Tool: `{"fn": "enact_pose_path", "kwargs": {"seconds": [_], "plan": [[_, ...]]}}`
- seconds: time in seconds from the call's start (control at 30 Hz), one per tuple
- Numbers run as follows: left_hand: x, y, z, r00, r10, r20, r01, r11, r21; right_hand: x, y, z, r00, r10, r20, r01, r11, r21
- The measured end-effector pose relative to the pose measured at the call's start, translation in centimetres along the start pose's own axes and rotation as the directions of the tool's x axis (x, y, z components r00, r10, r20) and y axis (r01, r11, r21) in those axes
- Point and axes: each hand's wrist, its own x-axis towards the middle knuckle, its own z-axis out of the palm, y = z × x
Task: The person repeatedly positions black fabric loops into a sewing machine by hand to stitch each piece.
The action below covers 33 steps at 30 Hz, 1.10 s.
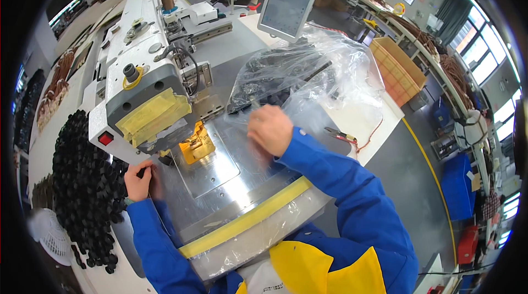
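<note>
My left hand (138,180) is closed at the left edge of the metal work plate (220,184), beside a heap of black strap loops (82,184). Something dark shows between its thumb and fingers, too small to name. Over the far right of the plate, my right hand (270,130) is curled, with its fingertips at the edge of a clear plastic bag (346,68) of black pieces (275,77). What those fingers hold is hidden and partly blurred. Between my hands, a brass-coloured clamp (198,145) lies under the head of a sewing machine (151,110).
A tablet-like screen (287,8) stands behind the bag. Thread snips (341,135) with a red cord lie on the table's right side. A yellow-taped edge (247,217) runs along the front. Further right are an orange crate (399,68) and a blue bin (458,187).
</note>
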Motion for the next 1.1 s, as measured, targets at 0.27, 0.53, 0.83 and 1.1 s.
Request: {"fn": "enact_pose_path", "kwargs": {"seconds": [0.27,0.53,0.83,1.1], "plan": [[-0.2,-1.4,-0.1,0.998,0.016,-0.055,-0.012,0.997,0.079,-2.1,9.3,-6.9,0.625,0.641,0.445,-0.225,0.694,-0.684],[0.0,-0.5,0.1,0.992,0.118,-0.033,-0.11,0.977,0.18,0.7,19.0,-3.9,0.568,0.822,-0.041,-0.732,0.481,-0.483],[-0.1,0.2,0.1,0.989,0.134,-0.056,-0.125,0.982,0.14,0.7,21.9,-0.4,0.493,0.87,0.008,-0.713,0.399,0.577],[0.0,0.0,0.2,0.988,0.145,-0.056,-0.138,0.985,0.102,2.2,27.3,1.8,0.773,0.599,0.21,-0.634,0.747,0.202]]}}
